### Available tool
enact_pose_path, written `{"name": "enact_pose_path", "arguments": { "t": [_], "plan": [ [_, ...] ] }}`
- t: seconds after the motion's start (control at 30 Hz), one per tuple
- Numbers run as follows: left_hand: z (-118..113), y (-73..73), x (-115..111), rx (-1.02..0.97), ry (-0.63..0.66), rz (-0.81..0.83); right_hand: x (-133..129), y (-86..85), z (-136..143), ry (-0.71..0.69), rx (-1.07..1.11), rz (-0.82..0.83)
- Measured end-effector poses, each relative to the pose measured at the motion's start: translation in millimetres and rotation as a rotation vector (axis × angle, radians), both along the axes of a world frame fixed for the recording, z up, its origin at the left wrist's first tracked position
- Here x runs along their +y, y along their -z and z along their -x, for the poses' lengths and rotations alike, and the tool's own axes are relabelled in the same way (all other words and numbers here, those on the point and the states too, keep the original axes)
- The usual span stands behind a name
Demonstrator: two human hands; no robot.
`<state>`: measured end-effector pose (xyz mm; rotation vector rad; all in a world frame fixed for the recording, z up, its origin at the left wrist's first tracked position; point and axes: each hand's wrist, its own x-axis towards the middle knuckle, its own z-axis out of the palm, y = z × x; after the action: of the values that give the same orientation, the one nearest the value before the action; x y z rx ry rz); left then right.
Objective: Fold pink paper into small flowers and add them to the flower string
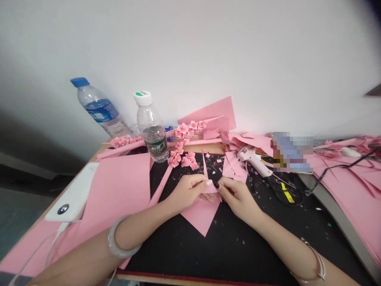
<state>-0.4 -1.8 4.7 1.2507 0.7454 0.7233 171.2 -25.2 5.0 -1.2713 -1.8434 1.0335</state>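
Observation:
My left hand (190, 191) and my right hand (238, 198) meet over the black mat (226, 250), fingertips pinched close together. Between them is a small piece of pink paper (210, 190), its edge gripped by both thumbs and fingers. A narrow pink point (205, 163) rises just behind my left fingers; I cannot tell whether it belongs to the held piece. Under my hands a pink paper sheet (203, 218) shows one corner toward me, the rest covered by my fingers. Folded pink paper flowers (175, 159) on a rolled paper stem lie beyond my left hand.
A pink glue gun (257, 162) lies beyond my right hand among paper scraps. Two water bottles, one clear (154, 137) and one blue-capped (101, 109), stand at the back left. A white power bank (74, 194) with a cable rests on pink sheets (122, 182). Cables (282, 194) lie right.

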Motion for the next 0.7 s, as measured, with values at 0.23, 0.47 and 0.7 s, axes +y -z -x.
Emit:
{"name": "enact_pose_path", "arguments": {
  "t": [0.23, 0.47, 0.7],
  "plan": [
    [3.6, 2.5, 6.2, -0.043, 0.061, 0.033, 2.3, 3.9, 0.3, -0.142, 0.444, 0.393],
    [6.4, 4.9, 9.6, -0.119, 0.154, 0.112, 1.2, 0.5, -1.2, -0.238, 0.595, 0.532],
    [6.7, 2.0, 9.8, -0.119, 0.14, 0.13, 1.1, -0.4, -3.5, -0.251, 0.576, 0.492]
  ]
}}
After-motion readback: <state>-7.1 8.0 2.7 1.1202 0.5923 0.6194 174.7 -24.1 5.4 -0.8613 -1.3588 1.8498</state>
